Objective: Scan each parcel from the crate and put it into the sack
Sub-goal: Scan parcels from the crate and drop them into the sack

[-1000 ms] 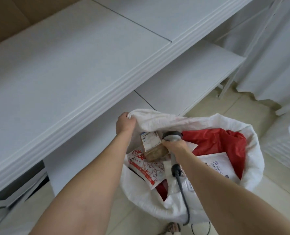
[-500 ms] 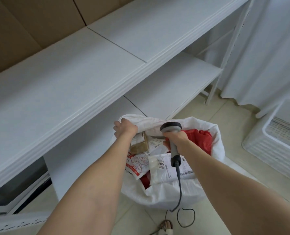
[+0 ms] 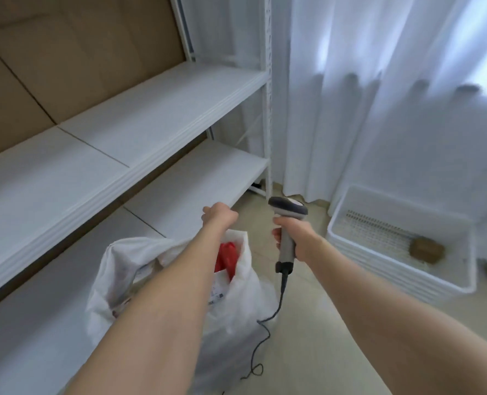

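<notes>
One brown parcel (image 3: 426,249) lies in the white crate (image 3: 350,212), on its slotted bottom towards the end nearer the camera. The crate stands on the tiled floor (image 3: 316,323) against the white curtain (image 3: 379,109), well to the right of the right grip (image 3: 293,238) and a little beyond it.

The right grip is wrapped round the handle of a grey barcode scanner (image 3: 287,223), whose dark head rises above the fist and points forward. Its black cable (image 3: 267,323) drops from the handle's lower end and coils on the floor below.

The left grip (image 3: 219,218) is curled loosely in the air, level with the right and just to its left; the fingers are folded in, and whether anything is between them cannot be told, since only the back of the fist shows. It hangs beyond and above the white sack (image 3: 245,295).

The sack stands open on the floor under the left forearm, below both grips. Inside show a red bag (image 3: 226,259) and a white parcel with a printed label (image 3: 218,292).

To the left of the left grip runs white shelving (image 3: 108,155) with brown cardboard (image 3: 65,52) behind it.
</notes>
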Demonstrator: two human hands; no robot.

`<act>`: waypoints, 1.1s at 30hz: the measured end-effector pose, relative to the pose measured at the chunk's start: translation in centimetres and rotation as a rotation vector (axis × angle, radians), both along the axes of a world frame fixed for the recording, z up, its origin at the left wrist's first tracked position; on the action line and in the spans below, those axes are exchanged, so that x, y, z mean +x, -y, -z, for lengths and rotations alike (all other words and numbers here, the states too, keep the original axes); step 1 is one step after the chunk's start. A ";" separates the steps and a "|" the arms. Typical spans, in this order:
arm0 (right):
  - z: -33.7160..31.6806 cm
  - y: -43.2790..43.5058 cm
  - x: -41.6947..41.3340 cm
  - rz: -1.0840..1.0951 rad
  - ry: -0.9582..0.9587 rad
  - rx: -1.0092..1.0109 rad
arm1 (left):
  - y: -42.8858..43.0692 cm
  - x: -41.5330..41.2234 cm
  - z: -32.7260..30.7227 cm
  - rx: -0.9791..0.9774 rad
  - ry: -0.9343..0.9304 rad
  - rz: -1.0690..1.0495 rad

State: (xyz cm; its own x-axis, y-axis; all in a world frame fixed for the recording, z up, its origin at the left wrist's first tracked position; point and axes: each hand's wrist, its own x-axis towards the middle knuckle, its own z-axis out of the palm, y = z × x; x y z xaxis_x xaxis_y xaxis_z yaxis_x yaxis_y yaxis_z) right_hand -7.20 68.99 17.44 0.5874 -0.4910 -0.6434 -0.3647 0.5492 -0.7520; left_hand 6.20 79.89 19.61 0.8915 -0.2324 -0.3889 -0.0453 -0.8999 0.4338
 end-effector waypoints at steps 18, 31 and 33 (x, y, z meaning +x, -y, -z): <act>0.7 29.4 -19.2 0.730 0.236 0.309 | 36.2 -17.2 0.9 -0.064 -0.002 0.455; 11.9 54.1 -21.0 0.968 0.085 0.403 | 64.1 -18.2 11.6 0.090 -0.102 0.725; 14.2 57.1 -21.5 0.992 0.050 0.421 | 67.4 -18.8 14.0 0.127 -0.119 0.766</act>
State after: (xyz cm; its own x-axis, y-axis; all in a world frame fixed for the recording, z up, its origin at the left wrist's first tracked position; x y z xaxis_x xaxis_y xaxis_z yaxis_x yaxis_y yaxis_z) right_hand -28.74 11.93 3.19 0.0794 -0.5077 -0.8578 0.4119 0.8004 -0.4356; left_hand -12.58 12.49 5.60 0.4516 -0.7128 -0.5366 -0.6332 -0.6798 0.3701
